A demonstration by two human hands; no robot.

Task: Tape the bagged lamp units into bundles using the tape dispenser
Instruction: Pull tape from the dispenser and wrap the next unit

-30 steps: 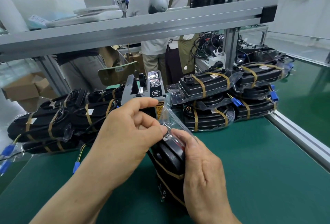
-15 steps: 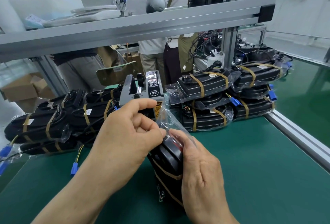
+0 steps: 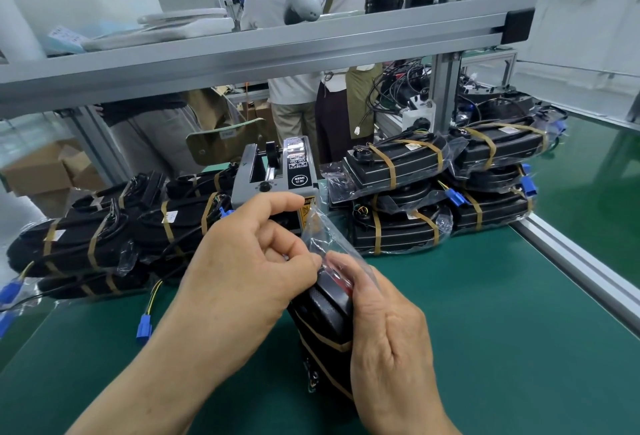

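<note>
Barely moved: left hand [image 3: 242,268] still pinches the bag flap [image 3: 320,228], right hand [image 3: 388,341] grips the bagged lamp unit [image 3: 322,310] upright before the tape dispenser [image 3: 273,174]. I'd fold flap flat, tape taut.

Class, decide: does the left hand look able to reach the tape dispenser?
Probably yes: the left hand is just in front of the tape dispenser with nothing between, though busy pinching the bagged lamp.
</note>
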